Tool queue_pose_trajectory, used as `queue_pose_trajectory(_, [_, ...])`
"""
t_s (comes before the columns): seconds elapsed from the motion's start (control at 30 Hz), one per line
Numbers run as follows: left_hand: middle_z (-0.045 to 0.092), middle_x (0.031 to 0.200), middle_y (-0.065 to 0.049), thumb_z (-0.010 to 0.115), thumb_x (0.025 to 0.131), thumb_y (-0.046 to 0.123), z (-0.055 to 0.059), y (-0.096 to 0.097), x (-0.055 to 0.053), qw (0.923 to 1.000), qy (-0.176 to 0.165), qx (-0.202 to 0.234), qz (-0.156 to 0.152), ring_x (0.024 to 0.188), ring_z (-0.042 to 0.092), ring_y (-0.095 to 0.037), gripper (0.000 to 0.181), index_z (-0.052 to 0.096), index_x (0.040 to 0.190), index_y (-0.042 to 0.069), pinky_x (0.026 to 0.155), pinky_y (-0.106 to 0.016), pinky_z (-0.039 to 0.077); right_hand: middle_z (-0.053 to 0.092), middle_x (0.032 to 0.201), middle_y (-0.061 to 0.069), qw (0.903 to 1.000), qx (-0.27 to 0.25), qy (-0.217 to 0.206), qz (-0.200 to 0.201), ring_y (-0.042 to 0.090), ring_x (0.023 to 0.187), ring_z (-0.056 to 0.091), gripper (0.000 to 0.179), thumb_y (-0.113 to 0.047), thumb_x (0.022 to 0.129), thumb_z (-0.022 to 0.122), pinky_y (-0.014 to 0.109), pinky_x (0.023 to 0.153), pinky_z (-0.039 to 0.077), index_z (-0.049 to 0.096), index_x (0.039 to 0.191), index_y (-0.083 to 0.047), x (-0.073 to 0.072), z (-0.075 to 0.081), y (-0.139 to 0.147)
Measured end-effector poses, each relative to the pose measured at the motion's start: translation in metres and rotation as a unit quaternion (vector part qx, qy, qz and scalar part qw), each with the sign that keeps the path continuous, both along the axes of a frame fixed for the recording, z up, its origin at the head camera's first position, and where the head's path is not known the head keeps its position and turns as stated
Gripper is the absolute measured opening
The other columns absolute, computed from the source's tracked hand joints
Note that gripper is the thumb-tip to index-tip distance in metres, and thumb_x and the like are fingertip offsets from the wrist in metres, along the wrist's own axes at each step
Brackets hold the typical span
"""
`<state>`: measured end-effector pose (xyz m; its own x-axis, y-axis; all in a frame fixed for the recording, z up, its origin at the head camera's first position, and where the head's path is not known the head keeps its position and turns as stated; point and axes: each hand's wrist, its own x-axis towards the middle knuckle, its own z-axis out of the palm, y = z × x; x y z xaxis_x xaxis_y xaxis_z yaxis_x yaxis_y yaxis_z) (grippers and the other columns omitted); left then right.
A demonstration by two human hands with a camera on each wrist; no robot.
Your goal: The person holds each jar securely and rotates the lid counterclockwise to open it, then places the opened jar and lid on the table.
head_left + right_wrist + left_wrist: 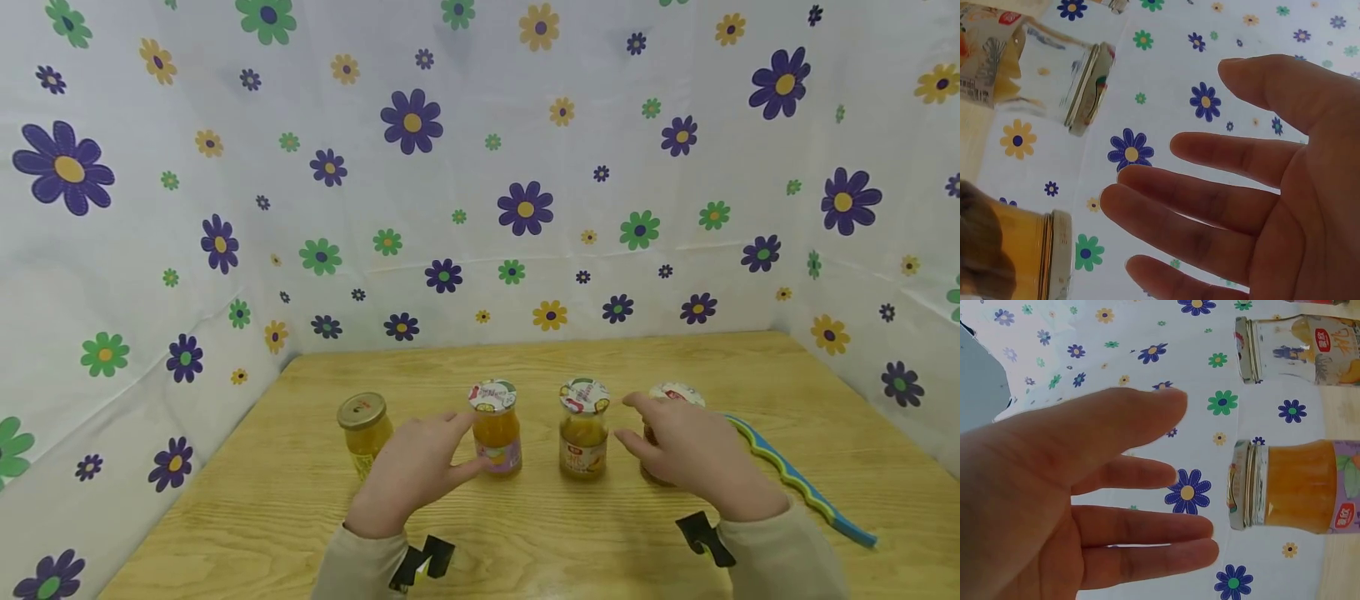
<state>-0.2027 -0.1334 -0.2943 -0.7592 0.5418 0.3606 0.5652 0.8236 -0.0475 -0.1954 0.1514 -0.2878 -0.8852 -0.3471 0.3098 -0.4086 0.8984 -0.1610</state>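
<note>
My left hand [420, 467] hovers between a gold-lidded jar [362, 417] and an orange jar with a purple label [497, 433]. In the left wrist view its fingers are extended and hold nothing, short of the orange jar's lid [1240, 484]. Next to that stands a pale yellow fruit jar [583, 442] with a printed lid. On the right, my right hand [693, 450] partly covers a fourth jar [677, 392]. The right wrist view shows this jar with dark pieces in amber liquid [1022, 250]. The right hand's fingers are spread, with nothing in the palm.
A blue and lime-green tool [797, 477] with a wavy edge lies to the right of the jars. All stand on a wood-grain table [225, 533]. A white flower-patterned cloth [465, 167] rises behind and along both sides.
</note>
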Motion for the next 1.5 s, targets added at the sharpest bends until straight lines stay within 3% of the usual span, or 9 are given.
queue_pose_trajectory(0.17, [0.064, 0.093, -0.005, 0.066, 0.077, 0.036, -0.002, -0.007, -0.006, 0.9996, 0.018, 0.022, 0.004, 0.053, 0.053, -0.010, 0.046, 0.056, 0.112, 0.008, 0.052, -0.024, 0.046, 0.058, 0.072, -0.004, 1.0000, -0.006, -0.003, -0.008, 0.008, 0.058, 0.051, 0.041, -0.030, 0.083, 0.060, 0.029, 0.050, 0.044, 0.053, 0.111, 0.000, -0.003, 0.001, 0.011])
queue_pose_trajectory(0.3, [0.063, 0.099, -0.006, 0.067, 0.077, 0.034, -0.002, -0.012, -0.011, 0.9988, 0.020, 0.040, 0.019, 0.060, 0.057, -0.014, 0.046, 0.056, 0.113, 0.008, 0.055, -0.027, 0.047, 0.060, 0.076, 0.003, 0.9998, -0.017, 0.006, -0.010, 0.009, 0.056, 0.051, 0.039, -0.026, 0.083, 0.061, 0.026, 0.044, 0.040, 0.054, 0.109, 0.001, -0.004, 0.001, 0.019])
queue_pose_trajectory(0.47, [0.062, 0.100, -0.007, 0.066, 0.078, 0.032, -0.005, -0.020, -0.019, 0.9973, 0.020, 0.057, 0.041, 0.056, 0.052, -0.011, 0.044, 0.055, 0.113, 0.008, 0.053, -0.026, 0.046, 0.062, 0.081, 0.005, 0.9988, -0.036, -0.022, -0.024, 0.013, 0.062, 0.057, 0.038, -0.026, 0.083, 0.060, 0.027, 0.045, 0.042, 0.053, 0.110, 0.000, -0.005, 0.003, 0.027])
queue_pose_trajectory(0.6, [0.060, 0.097, -0.009, 0.069, 0.076, 0.028, -0.008, -0.028, -0.024, 0.9948, 0.062, 0.073, 0.036, 0.061, 0.054, -0.015, 0.043, 0.057, 0.109, 0.004, 0.054, -0.027, 0.047, 0.063, 0.084, 0.007, 0.9983, -0.037, -0.023, -0.039, 0.017, 0.067, 0.058, 0.036, -0.025, 0.083, 0.060, 0.034, 0.051, 0.046, 0.054, 0.109, -0.001, -0.005, 0.003, 0.034])
queue_pose_trajectory(0.73, [0.059, 0.097, -0.011, 0.071, 0.073, 0.026, -0.010, -0.036, -0.030, 0.9888, 0.119, 0.082, 0.037, 0.082, 0.057, -0.025, 0.043, 0.058, 0.106, 0.002, 0.066, -0.037, 0.049, 0.063, 0.089, 0.010, 0.9977, -0.027, -0.025, -0.056, 0.021, 0.071, 0.059, 0.038, -0.026, 0.082, 0.061, 0.037, 0.054, 0.047, 0.053, 0.110, -0.002, -0.005, 0.003, 0.040])
queue_pose_trajectory(1.07, [0.053, 0.108, -0.021, 0.078, 0.065, 0.025, -0.017, -0.053, -0.045, 0.9672, 0.179, 0.148, 0.104, 0.098, 0.049, -0.036, 0.054, 0.056, 0.106, -0.003, 0.077, -0.052, 0.041, 0.060, 0.091, 0.014, 0.9957, -0.040, -0.057, -0.061, 0.026, 0.075, 0.058, 0.044, -0.028, 0.084, 0.059, 0.040, 0.056, 0.047, 0.050, 0.116, 0.001, -0.010, 0.003, 0.051])
queue_pose_trajectory(1.17, [0.050, 0.113, -0.024, 0.077, 0.065, 0.026, -0.018, -0.057, -0.047, 0.9619, 0.158, 0.175, 0.137, 0.102, 0.045, -0.039, 0.060, 0.053, 0.110, -0.006, 0.079, -0.055, 0.039, 0.060, 0.090, 0.014, 0.9957, -0.043, -0.059, -0.057, 0.025, 0.073, 0.058, 0.044, -0.030, 0.084, 0.059, 0.041, 0.056, 0.047, 0.051, 0.114, 0.000, -0.011, 0.003, 0.053])
queue_pose_trajectory(1.33, [0.042, 0.120, -0.024, 0.073, 0.071, 0.027, -0.020, -0.063, -0.047, 0.9464, 0.059, 0.245, 0.202, 0.110, 0.037, -0.040, 0.066, 0.043, 0.121, -0.006, 0.086, -0.056, 0.033, 0.061, 0.088, 0.012, 0.9958, -0.043, -0.061, -0.053, 0.025, 0.072, 0.058, 0.043, -0.030, 0.082, 0.061, 0.041, 0.056, 0.047, 0.052, 0.112, 0.000, -0.011, 0.003, 0.053])
queue_pose_trajectory(1.5, [0.040, 0.121, -0.024, 0.072, 0.072, 0.025, -0.027, -0.073, -0.052, 0.9283, 0.021, 0.299, 0.220, 0.112, 0.035, -0.038, 0.068, 0.039, 0.123, -0.006, 0.090, -0.052, 0.032, 0.060, 0.087, 0.012, 0.9957, -0.045, -0.064, -0.051, 0.024, 0.072, 0.058, 0.044, -0.030, 0.082, 0.062, 0.040, 0.056, 0.047, 0.052, 0.112, 0.001, -0.011, 0.003, 0.052])
